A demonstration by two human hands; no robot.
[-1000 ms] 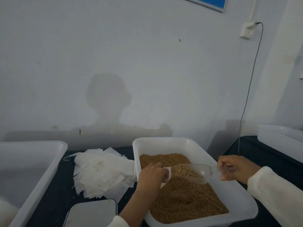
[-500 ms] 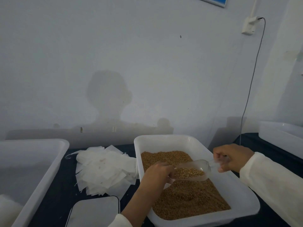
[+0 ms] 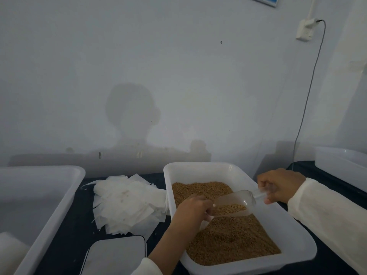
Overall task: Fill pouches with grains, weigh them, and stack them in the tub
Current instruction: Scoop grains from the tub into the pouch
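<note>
A white tub (image 3: 208, 167) holds brown grains (image 3: 234, 239). Over it my right hand (image 3: 282, 185) grips the handle of a clear plastic scoop (image 3: 236, 203) tipped down to the left, with grains lying in its mouth. My left hand (image 3: 190, 213) holds a small white pouch (image 3: 208, 217) at the scoop's mouth; the hand hides most of the pouch. A heap of empty white pouches (image 3: 127, 203) lies left of the grain tub. A scale with a pale flat top (image 3: 115, 257) sits at the front. A large white tub (image 3: 35, 197) stands at the left.
Another white tub (image 3: 341, 165) stands at the far right on the dark tabletop (image 3: 77, 225). A grey cable (image 3: 309, 92) runs from a wall socket down behind the table. A white wall rises right behind the tubs.
My right hand has raised the scoop's handle, tipping the scoop more steeply toward the pouch in my left hand. The grains have slid down to the scoop's mouth.
</note>
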